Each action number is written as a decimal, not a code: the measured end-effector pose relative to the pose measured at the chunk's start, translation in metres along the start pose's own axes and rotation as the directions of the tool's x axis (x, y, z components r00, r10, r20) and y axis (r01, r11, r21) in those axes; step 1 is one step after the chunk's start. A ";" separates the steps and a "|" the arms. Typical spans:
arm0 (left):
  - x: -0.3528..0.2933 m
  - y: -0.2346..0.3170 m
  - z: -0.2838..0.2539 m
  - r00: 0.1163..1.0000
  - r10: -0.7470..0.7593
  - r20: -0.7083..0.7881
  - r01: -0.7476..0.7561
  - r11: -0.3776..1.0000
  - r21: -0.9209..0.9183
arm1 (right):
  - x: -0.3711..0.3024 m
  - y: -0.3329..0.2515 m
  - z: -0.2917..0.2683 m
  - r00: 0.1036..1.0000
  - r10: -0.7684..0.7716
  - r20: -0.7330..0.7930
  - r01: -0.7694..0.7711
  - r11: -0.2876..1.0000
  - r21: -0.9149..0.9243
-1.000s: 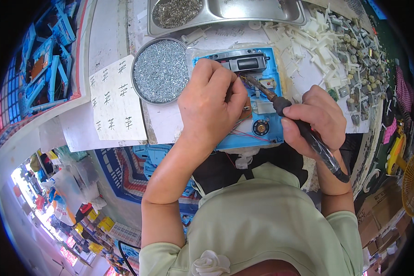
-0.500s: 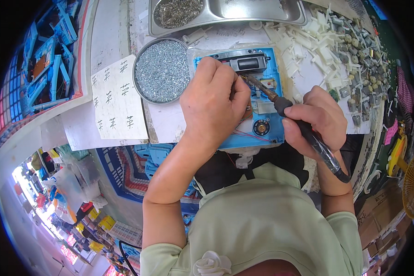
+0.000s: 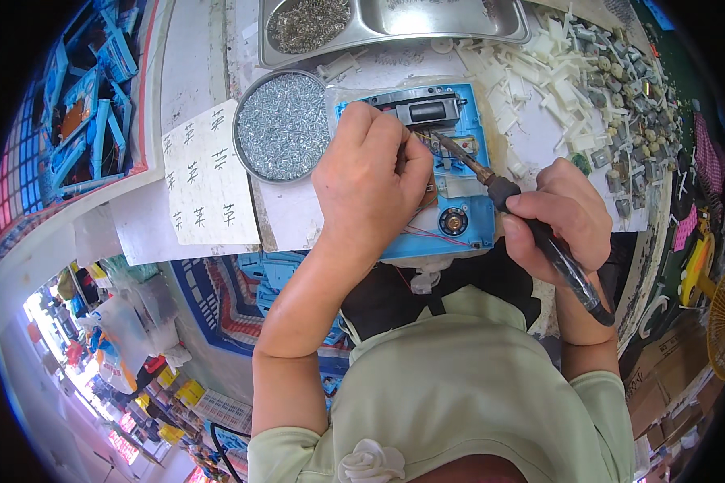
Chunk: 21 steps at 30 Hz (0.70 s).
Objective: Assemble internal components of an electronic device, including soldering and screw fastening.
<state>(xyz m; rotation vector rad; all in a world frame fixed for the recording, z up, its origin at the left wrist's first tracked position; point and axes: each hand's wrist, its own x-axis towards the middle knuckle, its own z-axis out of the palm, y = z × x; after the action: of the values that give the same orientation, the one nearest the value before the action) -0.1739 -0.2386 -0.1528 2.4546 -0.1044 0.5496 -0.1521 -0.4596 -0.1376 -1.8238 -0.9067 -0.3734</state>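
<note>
A blue plastic casing [image 3: 477,211] lies in front of me, with a black motor part [image 3: 428,111], a small round speaker [image 3: 453,220] and thin wires in it. My right hand [image 3: 564,216] grips a soldering iron [image 3: 549,245] by its dark handle. The iron's tip points into the casing, just below the black part. Over the casing's left side, my left hand [image 3: 372,173] is closed with thumb and fingers pinched together. Whatever lies between those fingertips is hidden behind the hand.
Left of the casing stand a round tin of small metal screws [image 3: 284,125] and a sheet of handwritten paper [image 3: 209,181]. A steel tray [image 3: 443,36] sits at the back. White plastic parts [image 3: 532,68] and small motors [image 3: 632,121] are heaped right. A crate of blue casings [image 3: 97,105] stands far left.
The soldering iron and my right hand have shifted very slightly down and right. My left hand keeps its pinch over the casing, and the view has moved a little.
</note>
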 end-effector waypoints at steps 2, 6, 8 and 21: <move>0.000 0.000 0.000 1.000 -0.001 0.001 0.001 1.000 -0.004 | -0.001 0.000 -0.001 1.000 0.001 0.000 -0.001 1.000 -0.003; -0.002 -0.001 0.001 1.000 -0.005 -0.006 0.005 1.000 -0.011 | -0.002 0.001 -0.002 1.000 0.002 0.000 -0.002 1.000 0.005; -0.001 -0.002 0.002 1.000 0.000 -0.010 0.000 1.000 -0.012 | -0.003 0.001 -0.002 1.000 0.008 0.000 -0.008 1.000 0.003; -0.002 -0.002 0.001 1.000 -0.002 -0.015 0.002 1.000 -0.007 | -0.004 0.002 -0.003 1.000 0.007 -0.010 -0.007 1.000 0.006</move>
<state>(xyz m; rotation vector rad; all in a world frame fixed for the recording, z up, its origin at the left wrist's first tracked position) -0.1751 -0.2373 -0.1552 2.4433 -0.0979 0.5655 -0.1523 -0.4642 -0.1402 -1.8180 -0.8935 -0.3750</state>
